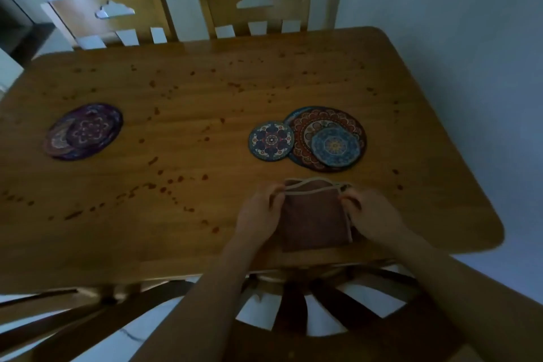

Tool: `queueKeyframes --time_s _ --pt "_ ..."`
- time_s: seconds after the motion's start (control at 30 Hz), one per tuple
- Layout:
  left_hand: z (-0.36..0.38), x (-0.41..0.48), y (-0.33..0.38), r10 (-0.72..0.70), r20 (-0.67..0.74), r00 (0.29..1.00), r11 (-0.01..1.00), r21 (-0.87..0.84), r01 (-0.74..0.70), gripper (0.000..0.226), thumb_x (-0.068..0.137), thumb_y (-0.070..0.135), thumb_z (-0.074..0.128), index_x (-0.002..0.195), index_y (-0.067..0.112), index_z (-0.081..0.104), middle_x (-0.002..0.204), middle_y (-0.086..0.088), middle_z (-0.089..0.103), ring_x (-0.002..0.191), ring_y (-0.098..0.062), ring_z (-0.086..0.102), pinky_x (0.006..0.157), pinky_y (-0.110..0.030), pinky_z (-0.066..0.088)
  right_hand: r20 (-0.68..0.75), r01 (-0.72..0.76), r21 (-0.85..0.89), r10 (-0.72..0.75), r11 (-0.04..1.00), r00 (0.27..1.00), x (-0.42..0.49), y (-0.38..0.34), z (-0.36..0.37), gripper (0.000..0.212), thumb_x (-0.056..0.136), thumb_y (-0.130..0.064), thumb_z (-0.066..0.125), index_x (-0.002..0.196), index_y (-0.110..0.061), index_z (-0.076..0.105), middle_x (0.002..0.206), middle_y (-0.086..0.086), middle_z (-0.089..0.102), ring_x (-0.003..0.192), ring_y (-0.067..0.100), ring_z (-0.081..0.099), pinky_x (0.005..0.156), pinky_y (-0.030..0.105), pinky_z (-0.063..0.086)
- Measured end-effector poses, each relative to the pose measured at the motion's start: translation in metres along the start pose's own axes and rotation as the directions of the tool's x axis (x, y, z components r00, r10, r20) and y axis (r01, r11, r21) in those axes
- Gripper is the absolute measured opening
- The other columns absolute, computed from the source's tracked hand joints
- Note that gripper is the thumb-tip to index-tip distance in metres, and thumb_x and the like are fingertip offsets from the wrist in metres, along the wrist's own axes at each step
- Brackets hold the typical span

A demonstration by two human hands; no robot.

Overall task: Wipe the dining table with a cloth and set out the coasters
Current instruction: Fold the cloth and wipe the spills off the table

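Note:
A brown cloth (pixel 313 214) with a pale hem is held near the front edge of the wooden dining table (pixel 205 97). My left hand (pixel 258 211) pinches its upper left corner and my right hand (pixel 373 214) pinches its upper right corner. Reddish-brown spots dot the tabletop. Just beyond the cloth lies a large red patterned mat (pixel 317 123) with a small blue coaster (pixel 335 145) on it and a dark blue coaster (pixel 271 140) beside it on the left. A purple mat with a purple coaster (pixel 88 128) on top rests at the far left.
Two wooden chairs (pixel 255 6) stand at the far side of the table. Another chair back (pixel 293 303) is just below my arms at the near side. A pale wall runs along the right.

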State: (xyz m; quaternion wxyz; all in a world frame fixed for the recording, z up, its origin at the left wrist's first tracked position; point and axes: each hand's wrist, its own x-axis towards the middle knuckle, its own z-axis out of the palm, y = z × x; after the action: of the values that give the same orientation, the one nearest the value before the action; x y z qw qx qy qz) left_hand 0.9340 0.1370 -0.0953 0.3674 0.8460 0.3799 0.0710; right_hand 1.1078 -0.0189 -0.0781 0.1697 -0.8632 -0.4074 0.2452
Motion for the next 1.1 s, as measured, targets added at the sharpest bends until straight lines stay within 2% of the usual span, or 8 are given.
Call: queueKeyframes --time_s 0.07,0.23,0.4,0.6,0.73,0.87,1.0,1.1 --pt "0.016 0.014 -0.003 -0.011 -0.205 0.979 0.999 0.042 0.02 0.026 0.102 0.021 0.045 0.121 0.013 0.061 0.122 -0.005 0.061 0.116 -0.024 0.052 0.094 -0.03 0.038 -0.159 -0.002 -0.074 -0.01 0.997 0.987 0.005 -0.008 0.029 0.027 0.101 -0.028 0.046 0.111 -0.013 0.066 0.114 0.011 0.063 0.103 0.026 0.056 0.089 0.04 0.048" --pt "0.047 0.017 -0.02 0.002 -0.237 0.972 0.999 0.046 0.009 0.06 0.1 0.052 0.022 0.142 0.017 0.049 0.153 0.004 0.04 0.146 -0.006 0.018 0.12 -0.024 0.0 -0.245 -0.124 -0.208 0.071 0.97 0.967 0.015 -0.05 0.096 0.063 0.091 -0.054 0.032 0.136 -0.014 0.052 0.143 0.027 0.044 0.136 0.05 0.032 0.109 0.067 0.02" --pt "0.05 0.014 -0.021 -0.008 -0.31 0.951 1.0 -0.025 0.001 0.071 0.095 0.059 0.018 0.15 0.018 0.034 0.155 0.003 0.036 0.145 -0.002 0.019 0.121 -0.023 0.002 -0.313 -0.157 -0.248 0.074 0.956 0.947 0.043 -0.068 0.118 0.072 0.093 -0.053 0.019 0.147 -0.009 0.038 0.153 0.029 0.029 0.144 0.05 0.016 0.11 0.071 0.004" --pt "0.052 0.012 -0.019 -0.006 -0.304 0.953 1.0 -0.017 0.001 0.071 0.095 0.058 0.021 0.15 0.017 0.036 0.155 0.001 0.038 0.146 -0.008 0.025 0.121 -0.024 0.004 -0.041 0.404 -0.438 -0.467 0.803 0.883 0.027 -0.035 0.108 0.061 0.097 -0.04 0.028 0.151 -0.014 0.025 0.158 0.015 0.029 0.147 0.033 0.022 0.112 0.06 0.016" --pt "0.054 0.013 -0.021 -0.002 -0.322 0.947 1.0 0.02 0.009 0.065 0.096 0.052 0.021 0.147 0.016 0.042 0.153 -0.001 0.041 0.145 -0.009 0.025 0.121 -0.025 0.006 0.097 0.528 -0.497 -0.561 0.688 0.822 0.014 0.023 0.078 0.057 0.1 -0.043 0.027 0.153 -0.02 0.029 0.161 0.007 0.023 0.149 0.025 0.017 0.116 0.054 0.017" --pt "0.055 0.015 -0.021 -0.005 -0.336 0.942 0.999 0.043 0.021 0.063 0.098 0.05 0.02 0.146 0.016 0.043 0.152 -0.001 0.042 0.145 -0.011 0.026 0.122 -0.028 0.008 0.069 0.434 -0.54 -0.475 0.722 0.877 0.015 0.066 0.047 0.06 0.103 -0.046 0.012 0.151 -0.017 0.034 0.16 0.009 0.025 0.147 0.027 0.024 0.115 0.055 0.019" --pt "0.058 0.015 -0.022 0.018 -0.338 0.941 0.998 0.069 0.006 0.062 0.099 0.05 0.021 0.145 0.015 0.044 0.151 0.0 0.044 0.146 -0.012 0.025 0.122 -0.03 0.007 -0.178 0.106 -0.428 -0.199 0.897 0.964 0.016 0.035 0.07 0.06 0.097 -0.045 0.028 0.146 -0.014 0.041 0.155 0.016 0.034 0.145 0.033 0.027 0.116 0.058 0.015" --pt "0.059 0.016 -0.022 0.033 -0.331 0.943 0.996 0.091 -0.003 0.061 0.099 0.049 0.023 0.143 0.014 0.046 0.15 -0.001 0.045 0.146 -0.014 0.025 0.122 -0.031 0.008 -0.192 0.105 -0.379 -0.189 0.92 0.963 0.021 -0.005 0.091 0.063 0.095 -0.048 0.03 0.148 -0.015 0.037 0.156 0.017 0.031 0.146 0.035 0.024 0.117 0.058 0.011"
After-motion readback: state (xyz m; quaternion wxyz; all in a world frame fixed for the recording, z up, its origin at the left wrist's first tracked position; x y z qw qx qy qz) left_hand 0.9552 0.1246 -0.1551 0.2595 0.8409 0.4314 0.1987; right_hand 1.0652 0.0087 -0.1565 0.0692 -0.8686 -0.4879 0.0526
